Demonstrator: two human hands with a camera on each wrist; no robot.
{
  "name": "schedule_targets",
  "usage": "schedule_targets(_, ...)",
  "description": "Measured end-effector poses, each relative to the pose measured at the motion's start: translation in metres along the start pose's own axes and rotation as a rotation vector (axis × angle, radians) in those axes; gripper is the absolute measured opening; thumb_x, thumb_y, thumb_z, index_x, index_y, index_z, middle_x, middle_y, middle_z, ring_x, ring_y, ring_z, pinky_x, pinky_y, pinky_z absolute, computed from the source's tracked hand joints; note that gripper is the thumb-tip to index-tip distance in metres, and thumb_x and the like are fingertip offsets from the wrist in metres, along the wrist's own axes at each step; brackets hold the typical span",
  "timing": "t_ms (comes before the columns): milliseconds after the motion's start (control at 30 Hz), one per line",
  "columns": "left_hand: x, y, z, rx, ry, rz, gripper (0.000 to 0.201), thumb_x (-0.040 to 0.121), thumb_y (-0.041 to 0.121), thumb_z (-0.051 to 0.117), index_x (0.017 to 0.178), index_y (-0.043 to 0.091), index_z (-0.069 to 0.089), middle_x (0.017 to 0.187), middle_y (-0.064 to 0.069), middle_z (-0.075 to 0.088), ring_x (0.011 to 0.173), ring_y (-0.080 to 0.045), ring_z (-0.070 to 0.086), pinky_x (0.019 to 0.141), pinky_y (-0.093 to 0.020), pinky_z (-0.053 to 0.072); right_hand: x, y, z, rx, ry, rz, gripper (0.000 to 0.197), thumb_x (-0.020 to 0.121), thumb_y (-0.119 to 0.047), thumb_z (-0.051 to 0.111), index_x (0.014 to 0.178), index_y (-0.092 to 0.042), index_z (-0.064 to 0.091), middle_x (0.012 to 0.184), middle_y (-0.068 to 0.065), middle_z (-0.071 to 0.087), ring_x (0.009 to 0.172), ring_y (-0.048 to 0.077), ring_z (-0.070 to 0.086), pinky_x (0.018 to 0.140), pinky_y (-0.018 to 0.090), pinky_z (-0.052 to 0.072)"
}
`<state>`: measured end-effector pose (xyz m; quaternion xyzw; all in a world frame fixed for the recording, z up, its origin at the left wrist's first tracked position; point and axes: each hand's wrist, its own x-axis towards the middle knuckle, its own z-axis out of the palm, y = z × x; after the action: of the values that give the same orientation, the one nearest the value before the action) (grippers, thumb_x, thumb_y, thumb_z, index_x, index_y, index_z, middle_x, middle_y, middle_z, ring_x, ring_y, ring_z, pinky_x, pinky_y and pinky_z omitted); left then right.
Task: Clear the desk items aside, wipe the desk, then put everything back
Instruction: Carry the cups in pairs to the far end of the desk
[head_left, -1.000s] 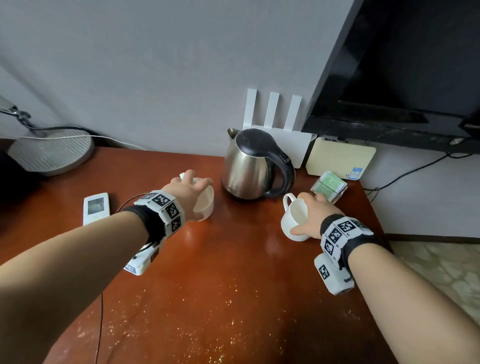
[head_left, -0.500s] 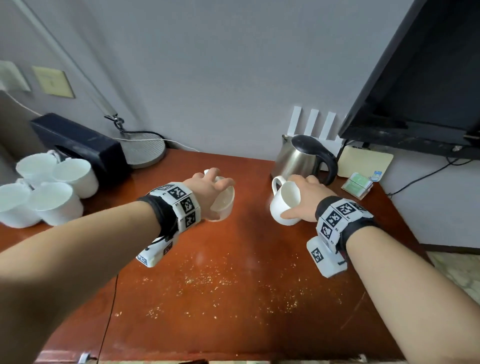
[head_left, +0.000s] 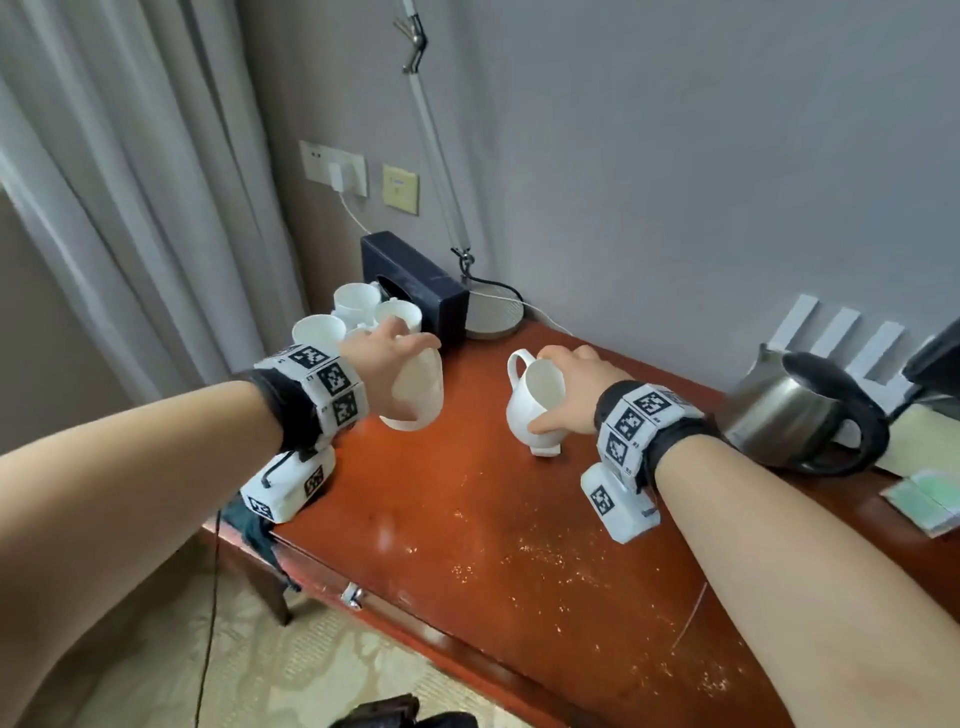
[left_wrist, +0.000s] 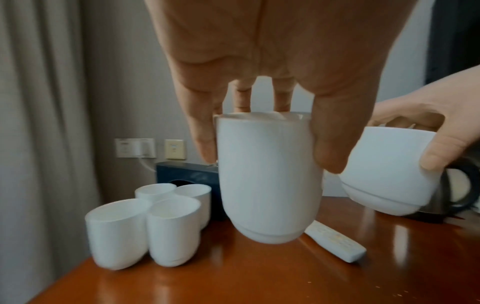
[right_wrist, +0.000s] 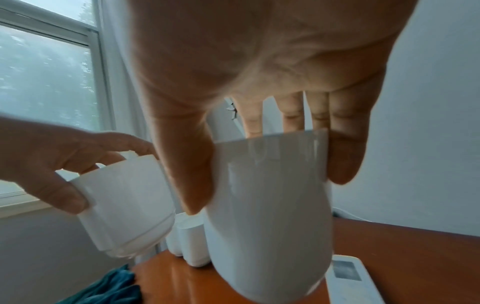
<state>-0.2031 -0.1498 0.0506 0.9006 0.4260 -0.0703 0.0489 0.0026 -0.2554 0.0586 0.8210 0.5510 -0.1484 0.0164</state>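
Observation:
My left hand (head_left: 387, 358) grips a white mug (head_left: 418, 389) by its rim from above and holds it over the left part of the red-brown desk (head_left: 467, 519). In the left wrist view that mug (left_wrist: 267, 181) hangs clear of the wood. My right hand (head_left: 569, 387) grips a second white mug (head_left: 537, 405) the same way, handle pointing left; in the right wrist view this mug (right_wrist: 270, 222) is also lifted. Several white cups (head_left: 343, 322) stand clustered at the desk's far left corner (left_wrist: 145, 224).
A steel kettle (head_left: 800, 421) stands at the right with a white router (head_left: 841, 338) behind it. A dark box (head_left: 410, 283) and lamp base (head_left: 491, 314) sit by the wall. A white remote (left_wrist: 335, 240) lies behind the mugs. A teal cloth (right_wrist: 109, 288) hangs at the desk's left edge. Crumbs (head_left: 545, 561) speckle the front.
Both hands have carried their mugs leftward, away from the kettle and toward the cluster of cups. My view has swung left with them.

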Motion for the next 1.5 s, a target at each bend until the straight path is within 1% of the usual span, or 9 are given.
schedule_targets(167, -0.021, -0.059, -0.001, -0.04, 0.001, -0.178, 0.082, 0.075, 0.041, 0.071, 0.141, 0.042, 0.023, 0.134, -0.001, 0.031, 0.117, -0.029, 0.047, 0.089, -0.04, 0.047, 0.016, -0.05, 0.004, -0.013, 0.009, -0.142, 0.078, 0.068, -0.043, 0.075, 0.133, -0.03, 0.032, 0.128, 0.004, 0.038, 0.114, 0.027, 0.047, 0.09, 0.04, 0.046)
schedule_targets(333, -0.016, -0.108, 0.01, -0.062, -0.042, -0.242, 0.081, 0.076, 0.042, 0.071, 0.142, 0.041, 0.024, 0.13, -0.003, 0.033, 0.111, -0.03, 0.052, 0.085, -0.039, 0.048, 0.037, -0.098, 0.016, -0.031, -0.037, -0.205, 0.077, 0.068, -0.043, 0.074, 0.132, -0.029, 0.033, 0.125, 0.006, 0.039, 0.108, 0.029, 0.052, 0.089, 0.042, 0.05)
schedule_targets(433, -0.001, -0.138, 0.02, -0.047, -0.07, -0.208, 0.083, 0.076, 0.045, 0.07, 0.143, 0.041, 0.021, 0.134, -0.002, 0.031, 0.114, -0.029, 0.05, 0.088, -0.039, 0.049, 0.055, -0.124, 0.029, -0.032, -0.049, -0.198, 0.08, 0.067, -0.044, 0.075, 0.133, -0.03, 0.031, 0.125, 0.005, 0.038, 0.11, 0.028, 0.051, 0.091, 0.044, 0.049)
schedule_targets(667, 0.049, -0.193, 0.048, -0.023, -0.164, -0.004, 0.086, 0.079, 0.045, 0.068, 0.146, 0.04, 0.015, 0.143, 0.0, 0.023, 0.125, -0.027, 0.04, 0.098, -0.04, 0.045, 0.098, -0.182, 0.071, 0.019, -0.072, -0.099, 0.084, 0.068, -0.041, 0.074, 0.137, -0.03, 0.027, 0.129, 0.005, 0.039, 0.117, 0.027, 0.046, 0.088, 0.037, 0.044)
schedule_targets(833, 0.071, -0.205, 0.07, -0.028, -0.184, 0.129, 0.084, 0.079, 0.044, 0.067, 0.146, 0.035, 0.017, 0.142, -0.003, 0.025, 0.123, -0.031, 0.042, 0.1, -0.039, 0.044, 0.118, -0.204, 0.093, 0.054, -0.068, -0.011, 0.082, 0.067, -0.039, 0.074, 0.134, -0.028, 0.029, 0.127, 0.006, 0.039, 0.114, 0.028, 0.045, 0.086, 0.037, 0.044)
schedule_targets(933, 0.076, -0.207, 0.079, -0.036, -0.205, 0.167, 0.083, 0.08, 0.044, 0.065, 0.146, 0.034, 0.016, 0.14, -0.003, 0.027, 0.121, -0.032, 0.043, 0.099, -0.04, 0.043, 0.124, -0.209, 0.1, 0.062, -0.079, 0.022, 0.077, 0.068, -0.037, 0.073, 0.132, -0.027, 0.03, 0.126, 0.006, 0.038, 0.114, 0.028, 0.045, 0.083, 0.034, 0.041)
schedule_targets(1067, 0.081, -0.209, 0.086, -0.069, -0.227, 0.207, 0.084, 0.081, 0.045, 0.063, 0.147, 0.036, 0.012, 0.143, -0.001, 0.024, 0.124, -0.031, 0.04, 0.1, -0.039, 0.042, 0.129, -0.212, 0.106, 0.055, -0.088, 0.047, 0.076, 0.069, -0.038, 0.072, 0.131, -0.027, 0.031, 0.126, 0.005, 0.039, 0.113, 0.028, 0.045, 0.083, 0.035, 0.042)
schedule_targets(1300, 0.082, -0.205, 0.092, -0.111, -0.228, 0.166, 0.083, 0.082, 0.045, 0.062, 0.147, 0.037, 0.011, 0.146, -0.001, 0.02, 0.128, -0.032, 0.035, 0.101, -0.042, 0.043, 0.133, -0.217, 0.115, 0.055, -0.114, 0.05, 0.077, 0.07, -0.04, 0.072, 0.133, -0.026, 0.03, 0.126, 0.007, 0.04, 0.114, 0.029, 0.044, 0.087, 0.036, 0.043)
schedule_targets(1500, 0.082, -0.202, 0.093, -0.117, -0.22, 0.127, 0.079, 0.082, 0.048, 0.057, 0.146, 0.038, 0.013, 0.142, -0.001, 0.024, 0.125, -0.032, 0.038, 0.097, -0.046, 0.046, 0.14, -0.218, 0.119, 0.089, -0.095, 0.034, 0.077, 0.074, -0.039, 0.071, 0.136, -0.025, 0.028, 0.134, 0.007, 0.036, 0.12, 0.03, 0.04, 0.094, 0.035, 0.04)
